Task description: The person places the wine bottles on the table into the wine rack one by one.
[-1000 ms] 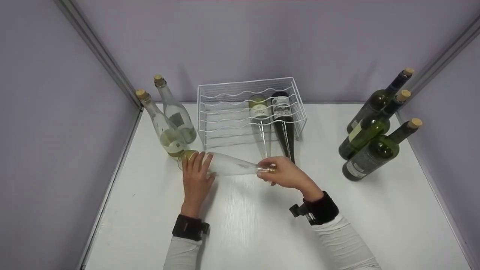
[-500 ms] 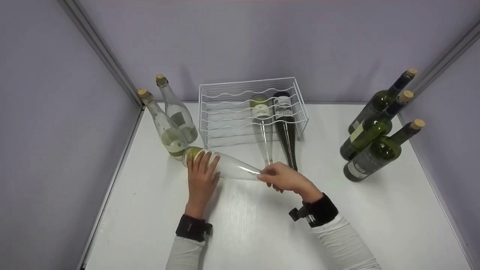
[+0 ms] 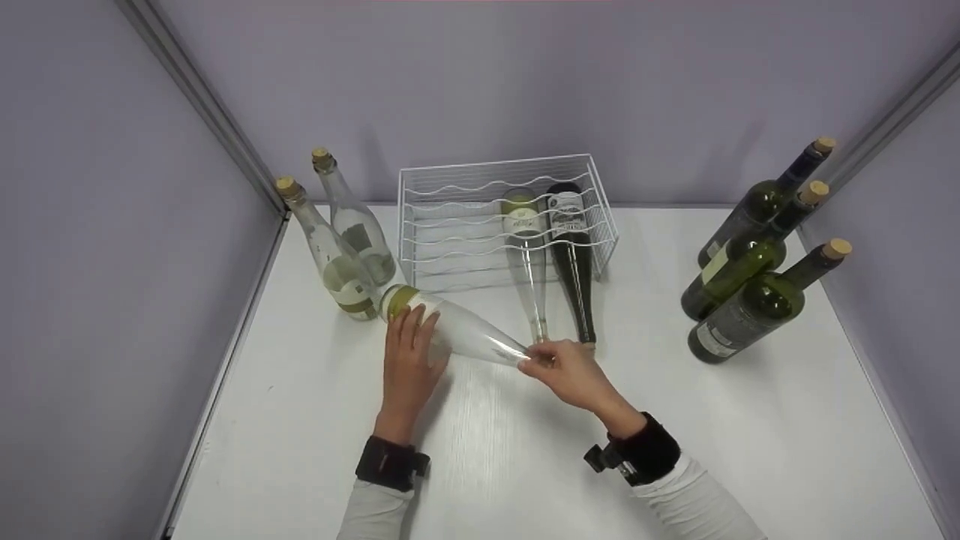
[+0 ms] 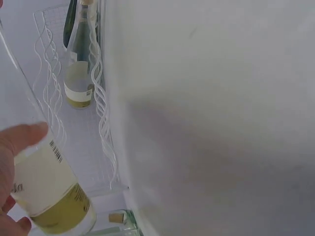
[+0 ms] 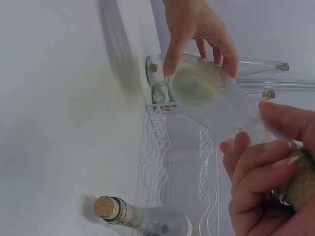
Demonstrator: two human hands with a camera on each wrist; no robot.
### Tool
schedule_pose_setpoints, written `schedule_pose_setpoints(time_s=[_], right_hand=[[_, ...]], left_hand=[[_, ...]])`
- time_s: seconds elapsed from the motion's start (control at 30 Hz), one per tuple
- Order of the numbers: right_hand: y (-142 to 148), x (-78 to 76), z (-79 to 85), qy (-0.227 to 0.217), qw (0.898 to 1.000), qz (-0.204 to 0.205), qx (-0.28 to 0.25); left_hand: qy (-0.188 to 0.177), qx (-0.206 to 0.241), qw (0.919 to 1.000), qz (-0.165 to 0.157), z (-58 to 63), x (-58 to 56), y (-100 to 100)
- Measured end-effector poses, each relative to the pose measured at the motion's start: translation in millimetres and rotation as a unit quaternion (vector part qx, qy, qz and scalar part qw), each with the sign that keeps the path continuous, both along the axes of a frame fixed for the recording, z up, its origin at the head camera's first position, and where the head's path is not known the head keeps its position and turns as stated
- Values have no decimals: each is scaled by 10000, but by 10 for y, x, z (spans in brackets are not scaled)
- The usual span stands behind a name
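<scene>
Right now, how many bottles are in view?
8: one held bottle in the hands, two lying bottles in the rack, two clear bottles standing left, three green bottles standing right. None appears hidden.

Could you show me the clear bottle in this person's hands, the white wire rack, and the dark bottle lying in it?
Held clear bottle [image 3: 469, 331], head view: middle of its glass body.
White wire rack [image 3: 495, 162], head view: its top rail.
Dark bottle [image 3: 575, 271], head view: glass between label and neck.

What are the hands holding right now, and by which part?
A clear bottle: the right hand grips it by the neck, and the left hand holds the body near the label.
</scene>
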State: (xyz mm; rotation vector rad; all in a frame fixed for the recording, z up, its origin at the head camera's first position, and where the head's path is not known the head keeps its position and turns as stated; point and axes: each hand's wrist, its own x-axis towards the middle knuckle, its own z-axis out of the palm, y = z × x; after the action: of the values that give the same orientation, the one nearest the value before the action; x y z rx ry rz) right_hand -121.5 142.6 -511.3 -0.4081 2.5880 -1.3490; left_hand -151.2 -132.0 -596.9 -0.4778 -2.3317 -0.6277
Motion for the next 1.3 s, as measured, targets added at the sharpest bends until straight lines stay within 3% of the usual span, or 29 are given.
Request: schedule_pose_setpoints(time_s=[0.17,0.33,0.47,0.63,0.77,1.0,1.3], right_hand=[[-5,79,-29,410,9984,-331,196],[19,134,-84,509,9972,-538,139],[34,157,-141,567,9957,-720,105],[33,180,-227,425,9936,-1042,82],[25,181,-313,395,9914,-1246,20],[-18,154,-443,626,9877,-1429,-111],[-120,100,-550,357,9848,-1680,-253]], left_hand=[[-247,365,9990,-102,-65,55,42],[-395,621,9972,-119,-103,113,112],[-850,656,9941,-128,-122,132,169],[-1716,564,9830,-325,-129,136,234],[-2208,485,9731,-438,-134,144,277],[-2567,511,9640,-472,-132,162,334],[-2960,595,9526,-376,-134,151,345]])
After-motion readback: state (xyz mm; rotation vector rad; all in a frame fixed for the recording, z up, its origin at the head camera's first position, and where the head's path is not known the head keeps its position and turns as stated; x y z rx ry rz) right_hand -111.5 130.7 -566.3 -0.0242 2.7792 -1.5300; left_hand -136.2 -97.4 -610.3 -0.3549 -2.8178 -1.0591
